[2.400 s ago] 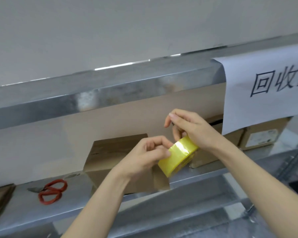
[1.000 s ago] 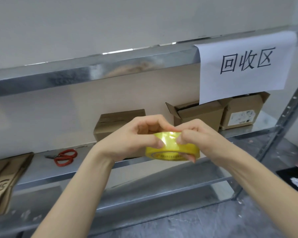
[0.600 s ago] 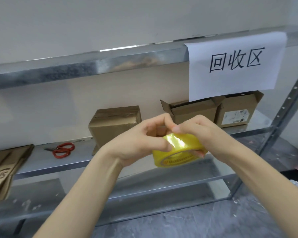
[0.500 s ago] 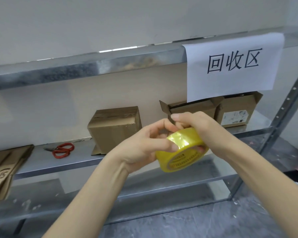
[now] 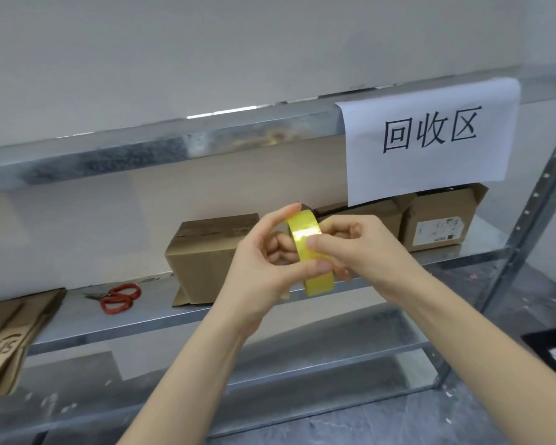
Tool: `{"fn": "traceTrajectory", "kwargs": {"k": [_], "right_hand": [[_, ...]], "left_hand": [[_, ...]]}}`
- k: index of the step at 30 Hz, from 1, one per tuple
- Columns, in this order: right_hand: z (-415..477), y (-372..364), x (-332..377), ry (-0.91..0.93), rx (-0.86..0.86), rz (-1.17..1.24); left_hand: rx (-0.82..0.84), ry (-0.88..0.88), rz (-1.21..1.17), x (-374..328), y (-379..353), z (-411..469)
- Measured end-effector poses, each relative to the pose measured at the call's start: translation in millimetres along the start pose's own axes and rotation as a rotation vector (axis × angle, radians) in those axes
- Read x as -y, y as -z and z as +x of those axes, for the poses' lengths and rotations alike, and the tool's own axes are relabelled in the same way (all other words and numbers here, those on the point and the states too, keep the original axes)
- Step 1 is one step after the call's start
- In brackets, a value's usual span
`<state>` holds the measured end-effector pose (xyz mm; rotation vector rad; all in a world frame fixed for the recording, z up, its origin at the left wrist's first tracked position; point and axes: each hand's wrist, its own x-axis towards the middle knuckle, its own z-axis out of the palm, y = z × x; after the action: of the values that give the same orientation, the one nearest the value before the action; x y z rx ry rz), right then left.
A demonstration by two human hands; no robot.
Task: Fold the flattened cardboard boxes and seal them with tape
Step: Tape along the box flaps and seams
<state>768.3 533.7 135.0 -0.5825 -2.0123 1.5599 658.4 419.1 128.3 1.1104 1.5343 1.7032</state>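
Since half a second earlier, the tape (image 5: pixel 302 226) had turned upright, edge-on. Left grip (image 5: pixel 260 277) and right grip (image 5: pixel 369 252) both clasped it, thumbs on its band, in the air before the front edge of the shelf (image 5: pixel 148 311). Behind stood a box (image 5: pixel 203 255); scissors (image 5: pixel 119 298) lay leftward.

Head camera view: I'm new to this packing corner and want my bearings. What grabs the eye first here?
The yellow tape roll, gripped edge-on by the left hand and right hand at the centre, stands out most. Next comes the white paper sign with black characters, hanging from the upper shelf rail at right. Then the red scissors, lying on the lower shelf at left.
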Motion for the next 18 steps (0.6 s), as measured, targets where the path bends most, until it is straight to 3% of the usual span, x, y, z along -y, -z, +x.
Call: {"fn": "traceTrajectory", "kwargs": {"k": [10,18], "right_hand": [[-7.8,-11.9,11.6,0.024,0.120,0.227],[-6.3,-13.6,22.0,0.051,0.082,0.073]], "left_hand": [[0.156,-0.020,0.096,-19.1,30.9,0.5],[0.214,-0.041,0.136,-28.3,37.6,6.1]]}}
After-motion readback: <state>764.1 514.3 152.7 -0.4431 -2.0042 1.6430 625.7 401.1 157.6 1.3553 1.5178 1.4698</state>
